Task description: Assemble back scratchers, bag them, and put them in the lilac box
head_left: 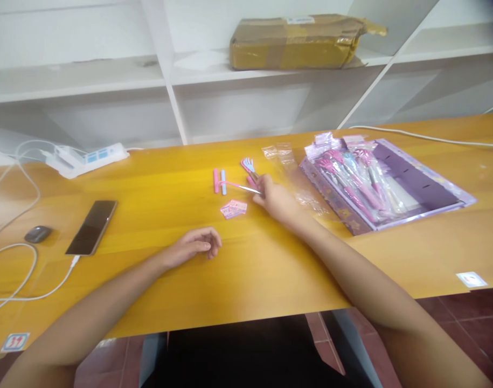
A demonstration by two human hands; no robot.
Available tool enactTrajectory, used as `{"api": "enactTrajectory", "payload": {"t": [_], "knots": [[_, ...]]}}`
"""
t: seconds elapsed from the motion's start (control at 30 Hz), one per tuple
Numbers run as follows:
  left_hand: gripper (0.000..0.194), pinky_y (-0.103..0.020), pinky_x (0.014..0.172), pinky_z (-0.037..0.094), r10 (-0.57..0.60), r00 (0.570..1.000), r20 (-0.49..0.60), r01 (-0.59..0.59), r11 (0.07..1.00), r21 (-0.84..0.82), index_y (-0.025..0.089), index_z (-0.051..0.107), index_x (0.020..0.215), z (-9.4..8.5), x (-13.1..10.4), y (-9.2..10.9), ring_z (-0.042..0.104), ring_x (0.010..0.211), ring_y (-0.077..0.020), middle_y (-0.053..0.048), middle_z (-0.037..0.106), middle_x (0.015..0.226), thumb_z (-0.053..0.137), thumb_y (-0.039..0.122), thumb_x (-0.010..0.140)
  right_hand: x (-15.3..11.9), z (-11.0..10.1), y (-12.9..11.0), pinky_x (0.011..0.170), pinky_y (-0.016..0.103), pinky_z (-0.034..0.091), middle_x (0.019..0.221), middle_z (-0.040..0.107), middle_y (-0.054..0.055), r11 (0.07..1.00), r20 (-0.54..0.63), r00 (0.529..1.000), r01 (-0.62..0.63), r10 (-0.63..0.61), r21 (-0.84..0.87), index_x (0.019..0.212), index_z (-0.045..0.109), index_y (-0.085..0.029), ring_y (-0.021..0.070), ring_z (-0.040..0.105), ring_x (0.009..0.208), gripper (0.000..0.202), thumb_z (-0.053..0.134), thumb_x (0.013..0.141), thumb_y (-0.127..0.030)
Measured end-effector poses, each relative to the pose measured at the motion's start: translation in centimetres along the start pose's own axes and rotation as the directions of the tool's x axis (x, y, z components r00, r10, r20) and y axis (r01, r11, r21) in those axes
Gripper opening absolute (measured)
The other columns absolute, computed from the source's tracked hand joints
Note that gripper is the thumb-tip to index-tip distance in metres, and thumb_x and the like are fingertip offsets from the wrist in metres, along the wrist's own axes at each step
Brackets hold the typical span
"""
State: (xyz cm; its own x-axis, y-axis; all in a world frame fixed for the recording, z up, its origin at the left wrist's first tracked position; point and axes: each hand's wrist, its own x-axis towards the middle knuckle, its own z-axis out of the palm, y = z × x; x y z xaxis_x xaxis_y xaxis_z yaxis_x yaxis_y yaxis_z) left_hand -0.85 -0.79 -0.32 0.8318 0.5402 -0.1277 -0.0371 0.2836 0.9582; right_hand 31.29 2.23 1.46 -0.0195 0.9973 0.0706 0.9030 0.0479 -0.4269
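My right hand [275,199] is closed around a slim rod [249,189] with a pink curved end that points left. Beside its fingertips lies a blue and pink hand-shaped piece [248,164] with a metallic shaft. My left hand [201,242] rests near the table's middle, fingers loosely curled and apart, holding nothing. Between and beyond the hands are a pink tube [216,181], a light blue tube [223,183] and small printed pink cards [234,209]. Clear plastic bags [284,154] lie behind my right hand.
At right, a purple box [428,180] holds several bagged pink and blue sticks [363,178]. A phone [91,228], black case [37,234], power strip [96,159] and white cables are left. A taped parcel [294,43] sits on the shelf.
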Motion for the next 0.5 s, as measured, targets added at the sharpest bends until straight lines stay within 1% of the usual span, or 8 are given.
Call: {"api": "enactTrajectory", "payload": {"t": [0.07, 0.17, 0.23, 0.3, 0.37, 0.43, 0.5], "knots": [[0.034, -0.029, 0.072, 0.049, 0.019, 1.000, -0.008, -0.019, 1.000, -0.012, 0.014, 0.071, 0.109, 0.0, 0.0, -0.1, 0.064, 0.078, -0.0167, -0.007, 0.069, 0.089, 0.075, 0.045, 0.095, 0.0, 0.2, 0.5, 0.066, 0.026, 0.037, 0.092, 0.070, 0.006, 0.983, -0.045, 0.999, 0.010, -0.001, 0.185, 0.115, 0.052, -0.018, 0.0191, 0.060, 0.071, 0.027, 0.062, 0.093, -0.028], [0.033, -0.028, 0.072, 0.050, 0.047, 0.999, -0.013, -0.047, 0.999, -0.016, 0.015, 0.069, 0.114, 0.0, 0.1, -0.3, 0.064, 0.078, -0.0162, -0.007, 0.070, 0.090, 0.073, 0.043, 0.098, -0.1, 0.4, 0.8, 0.062, 0.025, 0.033, 0.076, 0.059, 0.000, 0.903, -0.063, 0.998, 0.024, 0.004, 0.428, 0.105, 0.051, -0.020, 0.0145, 0.049, 0.063, 0.021, 0.062, 0.093, -0.033], [0.031, -0.029, 0.073, 0.051, 0.053, 0.998, -0.018, -0.053, 0.999, -0.009, 0.016, 0.067, 0.116, -0.1, 0.1, -0.6, 0.066, 0.078, -0.0161, -0.007, 0.071, 0.094, 0.071, 0.042, 0.100, -0.4, 0.3, 0.6, 0.060, 0.024, 0.031, 0.073, 0.053, -0.002, 0.823, -0.039, 0.999, 0.038, -0.019, 0.567, 0.102, 0.051, -0.020, 0.0129, 0.044, 0.061, 0.018, 0.058, 0.095, -0.035], [0.029, -0.030, 0.073, 0.052, 0.054, 0.998, -0.023, -0.054, 0.999, 0.002, 0.017, 0.066, 0.118, -0.2, 0.2, -0.8, 0.068, 0.078, -0.0162, -0.009, 0.073, 0.100, 0.069, 0.040, 0.102, -1.0, 0.1, 0.0, 0.057, 0.024, 0.030, 0.071, 0.048, -0.004, 0.745, 0.014, 0.998, 0.035, -0.059, 0.667, 0.106, 0.051, -0.020, 0.0124, 0.042, 0.059, 0.017, 0.054, 0.096, -0.033], [0.027, -0.030, 0.074, 0.054, 0.062, 0.998, -0.025, -0.061, 0.998, 0.011, 0.018, 0.064, 0.120, -0.3, 0.3, -0.9, 0.070, 0.080, -0.0165, -0.011, 0.074, 0.109, 0.067, 0.040, 0.104, -1.9, 0.3, -1.0, 0.055, 0.024, 0.032, 0.069, 0.046, -0.005, 0.674, 0.091, 0.988, 0.017, -0.124, 0.738, 0.116, 0.051, -0.020, 0.0126, 0.040, 0.057, 0.022, 0.051, 0.099, -0.035], [0.028, -0.031, 0.075, 0.055, 0.075, 0.997, -0.027, -0.075, 0.997, 0.022, 0.019, 0.063, 0.123, -0.3, 0.3, -0.9, 0.071, 0.083, -0.0165, -0.014, 0.073, 0.122, 0.067, 0.040, 0.104, -3.1, 0.9, -2.5, 0.056, 0.024, 0.037, 0.075, 0.050, -0.004, 0.602, 0.138, 0.963, 0.029, -0.230, 0.798, 0.120, 0.050, -0.020, 0.0125, 0.043, 0.059, 0.025, 0.049, 0.103, -0.039], [0.034, -0.031, 0.076, 0.056, 0.078, 0.997, -0.029, -0.077, 0.996, 0.043, 0.019, 0.063, 0.128, -0.2, 0.4, -0.9, 0.072, 0.084, -0.0166, -0.017, 0.071, 0.131, 0.067, 0.044, 0.104, -4.3, 1.9, -4.0, 0.066, 0.025, 0.046, 0.087, 0.058, 0.000, 0.530, 0.130, 0.921, 0.092, -0.367, 0.843, 0.115, 0.050, -0.019, 0.0126, 0.050, 0.069, 0.025, 0.052, 0.106, -0.042]]}}
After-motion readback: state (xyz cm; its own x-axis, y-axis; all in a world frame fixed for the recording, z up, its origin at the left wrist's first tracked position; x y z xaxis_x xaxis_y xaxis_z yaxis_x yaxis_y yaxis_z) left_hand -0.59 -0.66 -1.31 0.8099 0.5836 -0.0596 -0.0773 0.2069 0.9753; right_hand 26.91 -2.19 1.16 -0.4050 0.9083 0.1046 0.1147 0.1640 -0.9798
